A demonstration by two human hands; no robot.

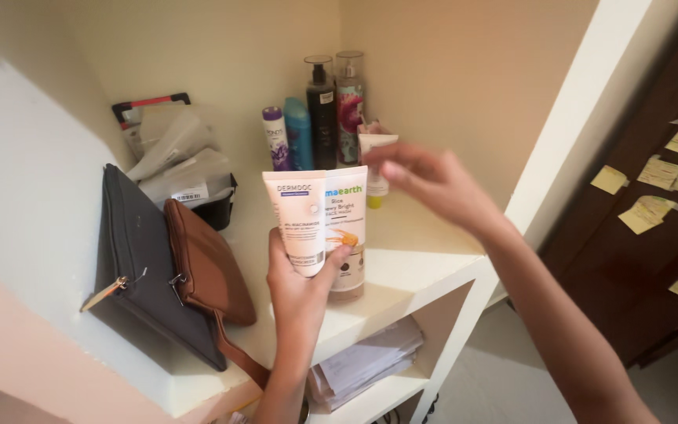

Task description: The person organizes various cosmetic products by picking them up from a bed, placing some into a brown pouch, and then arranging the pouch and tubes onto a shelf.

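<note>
While standing at the shelf (402,271), the left hand (296,275) is clamping two soft, light tubes (319,224) mid-body, caps down; squeezing harder risks slipping. The right hand (433,180) is reaching back, fingers probably pinching a small tube (373,145).

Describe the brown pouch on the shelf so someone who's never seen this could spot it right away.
On the white shelf, look to the left wall, where a flat dark grey zip case leans. The brown pouch rests against that case's front; it is the only brown leather-like item, smaller and rounder, with a strap trailing off the shelf edge.
</note>
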